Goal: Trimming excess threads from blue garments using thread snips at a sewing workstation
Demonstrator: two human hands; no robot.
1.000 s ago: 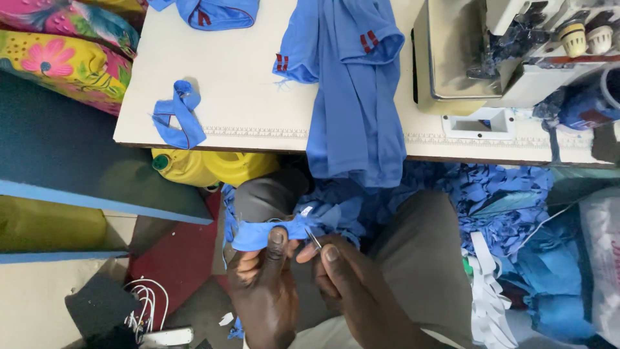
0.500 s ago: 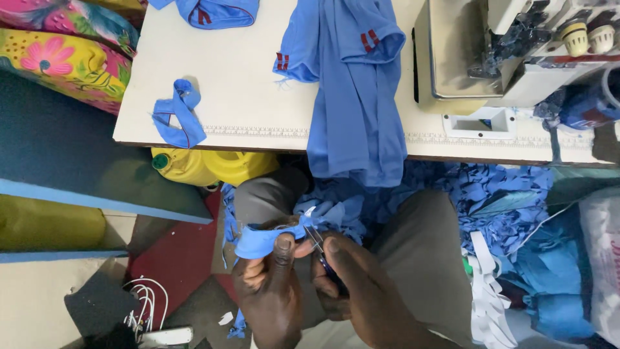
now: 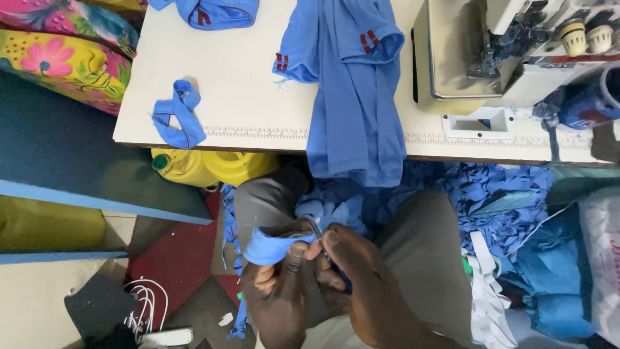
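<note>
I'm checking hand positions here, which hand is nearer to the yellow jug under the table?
Left. The left hand grips a blue fabric strip over the lap, below and right of the yellow jug. The right hand sits farther right, holding small scissors.

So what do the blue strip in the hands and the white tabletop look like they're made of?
The narrow blue strip, pinched by the left hand with the right hand working at its end, looks like soft matte knit fabric: it folds limply. The flat white tabletop looks like smooth laminated board, judging by its hard, even surface and dark edge.
</note>
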